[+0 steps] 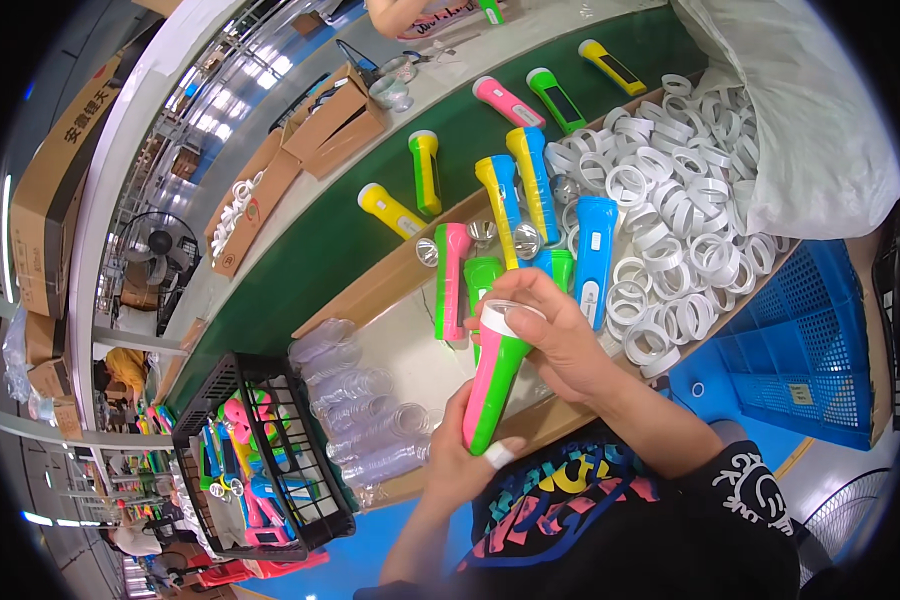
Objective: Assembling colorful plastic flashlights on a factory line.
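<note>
A pink and green flashlight (pixel 497 385) stands tilted between my hands, its head up. My left hand (pixel 457 468), with white tape on one finger, is wrapped round the lower body. My right hand (pixel 562 345) closes its thumb and fingers on the white ring (pixel 496 316) at the head. Just beyond, in a cardboard tray (pixel 370 297), lie several flashlights without rings, among them a pink and green one (pixel 450 280), a blue and yellow one (pixel 497 200) and a blue one (pixel 595 255). Loose white rings (pixel 670 220) are heaped to the right.
Stacked clear lenses (pixel 355 410) fill the tray's left end, beside a black crate (pixel 232 455) of flashlights. Several ringed flashlights lie on the green belt (pixel 270 275). A white plastic bag (pixel 800 130) and a blue crate (pixel 795 350) are at right. Another person's arm (pixel 395 15) shows across the belt.
</note>
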A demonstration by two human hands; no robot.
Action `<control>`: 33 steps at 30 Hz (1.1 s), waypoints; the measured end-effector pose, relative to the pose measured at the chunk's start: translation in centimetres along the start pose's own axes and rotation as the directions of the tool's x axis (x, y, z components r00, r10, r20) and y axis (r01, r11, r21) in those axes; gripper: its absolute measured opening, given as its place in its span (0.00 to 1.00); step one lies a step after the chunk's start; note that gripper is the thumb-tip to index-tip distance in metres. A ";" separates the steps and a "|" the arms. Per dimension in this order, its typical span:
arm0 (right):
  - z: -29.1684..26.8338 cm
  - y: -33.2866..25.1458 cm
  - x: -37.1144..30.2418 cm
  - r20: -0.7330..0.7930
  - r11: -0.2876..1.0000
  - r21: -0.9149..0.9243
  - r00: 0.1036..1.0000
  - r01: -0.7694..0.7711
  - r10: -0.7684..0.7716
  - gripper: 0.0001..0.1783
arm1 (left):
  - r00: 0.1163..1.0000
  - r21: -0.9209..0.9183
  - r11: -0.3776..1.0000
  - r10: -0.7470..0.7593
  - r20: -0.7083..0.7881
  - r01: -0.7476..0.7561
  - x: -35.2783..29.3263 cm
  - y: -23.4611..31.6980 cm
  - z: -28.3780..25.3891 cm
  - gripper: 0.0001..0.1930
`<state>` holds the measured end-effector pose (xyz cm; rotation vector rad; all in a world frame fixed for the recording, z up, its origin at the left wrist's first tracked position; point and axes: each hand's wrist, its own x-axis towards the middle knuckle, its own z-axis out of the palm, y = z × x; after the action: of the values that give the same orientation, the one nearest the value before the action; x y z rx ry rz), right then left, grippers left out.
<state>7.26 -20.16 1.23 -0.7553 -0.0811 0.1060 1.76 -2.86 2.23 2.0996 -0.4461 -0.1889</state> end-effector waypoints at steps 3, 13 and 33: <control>1.1 -0.8 -0.4 0.002 0.992 0.129 1.000 0.004 -0.004 0.21 | 0.865 -0.721 0.480 -0.322 0.385 0.500 -0.5 0.8 0.4 0.32; -0.1 0.0 -1.1 0.310 0.826 0.559 0.942 -0.070 -0.130 0.19 | 0.783 -0.756 -0.207 0.111 0.612 0.621 -2.4 2.0 2.1 0.37; 0.2 -0.7 0.3 -0.061 0.996 -0.087 0.998 0.019 -0.025 0.18 | 0.987 -0.177 0.972 -0.160 -0.015 0.155 0.5 -0.4 2.4 0.25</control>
<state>7.61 -20.49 1.82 -0.8428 -0.0353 0.0585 1.58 -4.73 0.58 1.9615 -0.2357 -0.2791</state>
